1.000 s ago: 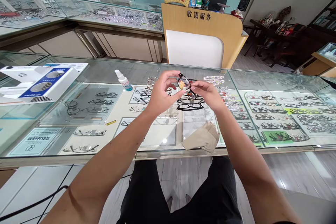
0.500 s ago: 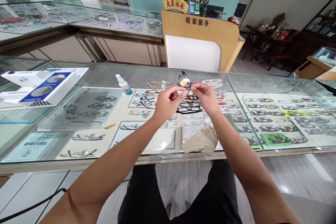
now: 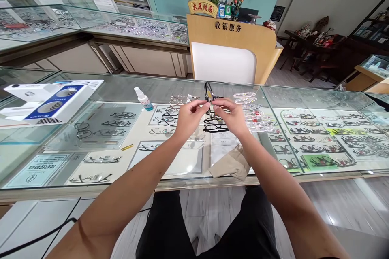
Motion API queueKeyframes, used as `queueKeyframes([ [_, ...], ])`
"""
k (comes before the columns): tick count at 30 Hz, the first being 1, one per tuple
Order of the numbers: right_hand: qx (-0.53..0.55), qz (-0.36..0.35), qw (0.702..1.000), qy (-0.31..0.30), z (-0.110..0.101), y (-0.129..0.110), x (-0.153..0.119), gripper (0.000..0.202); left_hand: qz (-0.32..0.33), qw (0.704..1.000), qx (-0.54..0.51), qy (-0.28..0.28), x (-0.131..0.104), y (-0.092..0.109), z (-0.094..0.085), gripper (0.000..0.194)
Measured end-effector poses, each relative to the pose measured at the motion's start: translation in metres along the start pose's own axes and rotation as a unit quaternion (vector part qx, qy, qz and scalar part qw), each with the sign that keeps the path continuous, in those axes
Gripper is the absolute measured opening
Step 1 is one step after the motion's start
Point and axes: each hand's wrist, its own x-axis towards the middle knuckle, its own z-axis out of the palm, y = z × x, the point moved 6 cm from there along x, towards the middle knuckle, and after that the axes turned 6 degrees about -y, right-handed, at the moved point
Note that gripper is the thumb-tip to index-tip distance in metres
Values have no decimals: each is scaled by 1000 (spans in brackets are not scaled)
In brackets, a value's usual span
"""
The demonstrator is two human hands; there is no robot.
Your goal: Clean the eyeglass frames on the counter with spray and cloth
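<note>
Both my hands pinch one pair of dark-framed eyeglasses (image 3: 208, 90) above the glass counter. My left hand (image 3: 191, 116) grips it from the left with thumb and fingertips. From the right, my right hand (image 3: 231, 116) closes its fingertips on the same frame. The glasses are held upright, turned nearly edge-on, so little of the lenses shows. Below the hands lie several black eyeglasses (image 3: 216, 128) in a column, partly covered by my fingers. A beige cloth (image 3: 231, 165) lies crumpled near the counter's front edge, by my right forearm.
A spray bottle (image 3: 143, 99) stands left of my hands. Farther left is an open white and blue box (image 3: 57, 103). Several clear-framed glasses (image 3: 258, 115) lie to the right. The glass counter (image 3: 170, 183) holds rows of eyeglasses; a wooden cashier desk (image 3: 267, 42) stands beyond it.
The glasses have turned from showing a lens face to nearly edge-on. My right hand has shifted left, closer to my left hand, which moved slightly left.
</note>
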Motion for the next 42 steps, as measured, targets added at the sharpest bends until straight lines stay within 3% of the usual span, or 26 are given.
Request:
queueKeyframes([
  [4, 0, -3, 1000, -16, 7, -1, 0, 33, -2, 1000, -2, 2, 6, -4, -6, 30],
  [7, 8, 14, 1000, 9, 1, 3, 3, 43, 3, 1000, 25, 0, 10, -5, -9, 30],
  [12, 92, 66, 990, 83, -32, 17, 13, 76, 9, 995, 94, 14, 12, -6, -16, 31],
  [18, 190, 113, 968, 122, -71, 35, 23, 73, -1, 983, 180, -22, 13, -5, -10, 37],
  [23, 258, 96, 954, 122, -90, 38, 26, 70, -3, 935, 333, -118, 46, 6, 11, 37],
  [27, 308, 96, 943, 76, -91, 43, 27, 72, -21, 872, 442, -211, 82, 4, 37, 32],
  [31, 365, 108, 925, 3, -87, 46, 29, 78, -29, 822, 513, -246, 105, -7, 59, 31],
  [35, 422, 114, 898, -48, -86, 42, 29, 84, -35, 805, 534, -256, 112, -18, 71, 35],
  [42, 514, 121, 848, -46, -91, 42, 27, 85, -54, 790, 538, -289, 113, -34, 76, 38],
])
